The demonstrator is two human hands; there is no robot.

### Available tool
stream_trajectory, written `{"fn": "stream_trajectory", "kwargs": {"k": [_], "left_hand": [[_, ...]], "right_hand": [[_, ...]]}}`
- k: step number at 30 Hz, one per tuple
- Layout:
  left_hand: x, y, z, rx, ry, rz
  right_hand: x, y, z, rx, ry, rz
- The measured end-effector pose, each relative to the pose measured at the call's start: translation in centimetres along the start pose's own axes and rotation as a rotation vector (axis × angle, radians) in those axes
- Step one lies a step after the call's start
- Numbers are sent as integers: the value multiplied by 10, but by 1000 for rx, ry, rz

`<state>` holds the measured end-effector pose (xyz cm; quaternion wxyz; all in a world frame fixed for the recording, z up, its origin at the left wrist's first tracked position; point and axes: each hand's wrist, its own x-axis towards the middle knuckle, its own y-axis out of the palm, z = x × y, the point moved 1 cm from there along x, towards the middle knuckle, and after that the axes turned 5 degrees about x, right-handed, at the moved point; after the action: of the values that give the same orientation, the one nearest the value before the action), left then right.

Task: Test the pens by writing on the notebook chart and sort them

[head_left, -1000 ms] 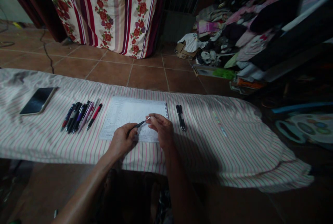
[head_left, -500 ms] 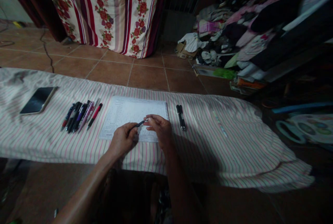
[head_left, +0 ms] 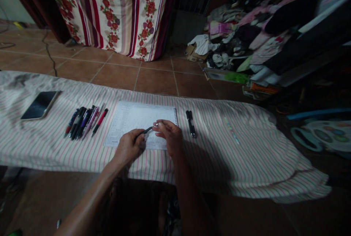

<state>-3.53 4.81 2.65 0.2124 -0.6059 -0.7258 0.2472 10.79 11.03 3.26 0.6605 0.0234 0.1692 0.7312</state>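
Observation:
My left hand (head_left: 131, 143) is closed round a dark pen (head_left: 148, 130), which slants up to the right above an open spiral notebook (head_left: 123, 113). At the pen's far end, the thumb and fingers of my right hand (head_left: 169, 135) pinch its tip. A small shiny bit shows there, too small to make out. Written or printed lines cover the notebook page. To its left lies a row of several pens (head_left: 82, 122), with a red and black pen (head_left: 99, 122) at its right side. Two black pens (head_left: 190, 123) lie together to the right of the notebook.
A striped cloth (head_left: 153, 164) covers the long low table. On it are a phone (head_left: 40, 105) at the left and a thin pale patterned stick (head_left: 231, 130) at the right. Beyond stand a floral curtain (head_left: 109, 12) and a heap of clothes (head_left: 246, 34).
My right hand has shifted slightly to the right at the pen's tip, where a small shiny bit now shows. My left hand stays in place with the pen.

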Motion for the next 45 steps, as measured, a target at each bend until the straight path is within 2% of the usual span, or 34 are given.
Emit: {"fn": "stream_trajectory", "kwargs": {"k": [18, 34, 45], "left_hand": [[1, 1, -1, 65, 21, 52], [1, -1, -5, 80, 10, 47], [0, -2, -4, 117, 93, 12]], "right_hand": [[0, 3, -2, -46, -44, 14], [4, 0, -12, -93, -89, 100], [1, 2, -10, -133, -74, 135]]}}
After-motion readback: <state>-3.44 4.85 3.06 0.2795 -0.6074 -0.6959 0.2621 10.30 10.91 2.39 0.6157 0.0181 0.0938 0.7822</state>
